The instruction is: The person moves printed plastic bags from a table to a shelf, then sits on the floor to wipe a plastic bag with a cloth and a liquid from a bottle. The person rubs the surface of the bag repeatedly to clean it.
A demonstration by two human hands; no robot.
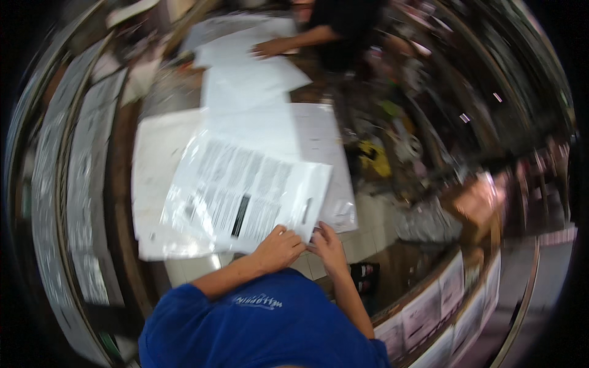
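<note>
A white plastic bag (270, 190) with dark printed text and a black bar lies tilted in front of me. Its left part is clear and shiny, and a dark handle slot runs along its right end. At the near edge my left hand (281, 248) is closed on the bag, fingers curled. Just beside it, my right hand (327, 246) pinches the bag's near right corner. Underneath are large pale sheets in plastic (156, 178) and a long white sheet (245, 104) stretching away from me.
Across the table, another person's hand (273, 47) rests on the white sheets. Racks of plastic-covered stacks (95, 184) stand along the left. To the right are a yellow-and-black item (374, 158), a grey plastic bundle (429, 222) and a cardboard box (475, 205). Much there is blurred.
</note>
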